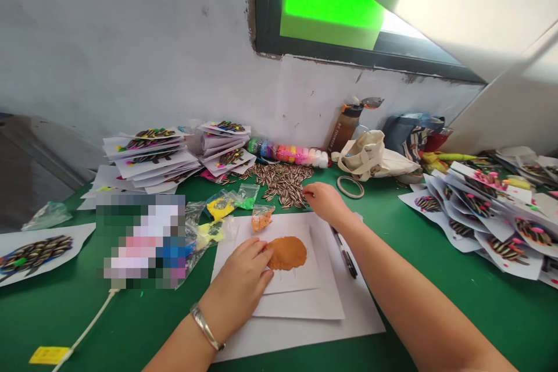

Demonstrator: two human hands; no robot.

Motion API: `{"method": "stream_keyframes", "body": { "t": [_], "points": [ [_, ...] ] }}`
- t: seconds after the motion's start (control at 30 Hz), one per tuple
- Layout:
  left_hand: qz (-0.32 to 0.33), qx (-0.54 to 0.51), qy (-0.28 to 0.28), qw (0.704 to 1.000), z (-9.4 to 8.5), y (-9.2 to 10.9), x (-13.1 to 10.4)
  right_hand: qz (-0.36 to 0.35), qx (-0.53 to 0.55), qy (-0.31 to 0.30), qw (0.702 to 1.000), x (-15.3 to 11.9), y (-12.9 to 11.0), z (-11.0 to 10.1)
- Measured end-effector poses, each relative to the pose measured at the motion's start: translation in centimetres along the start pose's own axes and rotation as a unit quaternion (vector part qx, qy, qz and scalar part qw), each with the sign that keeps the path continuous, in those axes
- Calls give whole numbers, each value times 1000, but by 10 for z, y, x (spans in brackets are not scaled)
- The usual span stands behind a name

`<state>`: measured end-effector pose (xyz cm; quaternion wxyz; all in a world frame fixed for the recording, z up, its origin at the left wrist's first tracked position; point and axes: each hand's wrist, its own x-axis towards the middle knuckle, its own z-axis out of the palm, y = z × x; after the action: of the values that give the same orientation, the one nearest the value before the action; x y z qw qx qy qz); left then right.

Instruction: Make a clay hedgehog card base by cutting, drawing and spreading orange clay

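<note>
White paper sheets (pixel 300 302) lie stacked on the green table, the top one bearing a flat orange-brown clay oval (pixel 288 253) with faint drawn lines below it. My left hand (pixel 242 272) rests open on the paper, its fingertips at the oval's left edge. Reaching forward, my right hand (pixel 325 200) is at the right edge of a pile of striped sunflower seeds (pixel 283 181). Its fingertips are pinched together, and what they hold, if anything, is too small to make out. An orange clay lump in a bag (pixel 261 219) sits just above the oval.
Stacks of seed-decorated papers stand at the back left (pixel 150 157) and right (pixel 483 215). Bags of yellow clay (pixel 220 207) lie left of the sheets. A black pen (pixel 346 256), a tape roll (pixel 350 186), a cloth bag (pixel 370 157) and a bottle (pixel 344 131) are on the right side.
</note>
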<state>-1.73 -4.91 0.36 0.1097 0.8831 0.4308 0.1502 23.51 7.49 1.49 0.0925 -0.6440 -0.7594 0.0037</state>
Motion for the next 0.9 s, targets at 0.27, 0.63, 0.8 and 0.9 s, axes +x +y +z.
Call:
{"method": "stream_keyframes", "body": {
  "t": [0.27, 0.63, 0.8, 0.9],
  "points": [
    [3, -11, -12, 1000, -3, 6, 3, -48, -3, -14, 999, -9, -25, 12],
    [-7, -11, 37, 999, -4, 9, 1, -137, -53, -6, 989, -10, -49, 23],
    [-12, -14, 55, 998, -4, 9, 2, -172, -92, -3, 981, -15, -52, 20],
    [-11, -11, 66, 998, -5, 8, 3, -183, -111, -1, 977, -19, -54, 17]
  ]
}}
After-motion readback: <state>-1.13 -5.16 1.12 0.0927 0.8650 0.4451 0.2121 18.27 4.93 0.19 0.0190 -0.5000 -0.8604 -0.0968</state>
